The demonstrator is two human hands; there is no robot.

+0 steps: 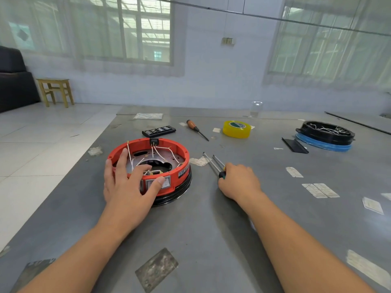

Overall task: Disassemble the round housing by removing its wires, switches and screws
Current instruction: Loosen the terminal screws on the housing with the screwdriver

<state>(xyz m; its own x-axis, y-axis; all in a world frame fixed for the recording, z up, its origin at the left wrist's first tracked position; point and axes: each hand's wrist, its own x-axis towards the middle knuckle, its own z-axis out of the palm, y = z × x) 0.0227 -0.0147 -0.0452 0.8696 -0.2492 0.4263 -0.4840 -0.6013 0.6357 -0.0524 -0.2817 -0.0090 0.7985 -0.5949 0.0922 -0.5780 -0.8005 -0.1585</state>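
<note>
Left hand (129,182) spread flat over near rim of red round housing (152,166), thumb pressed on its front label, right hand (239,180) curled round screwdriver (215,166) handles just beside housing, white wires (156,153) seen inside, housing set on grey table (211,229).

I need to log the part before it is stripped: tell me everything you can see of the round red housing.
The round red housing is an open ring that looks like plastic, sitting flat on a black base on the grey table, left of centre. Inside lies a metal plate with cut-outs, crossed by thin white wires. A black switch sits in the far wall; a pale panel is set in the near wall. The left hand rests on its near rim, fingers inside, thumb on the panel.
</note>
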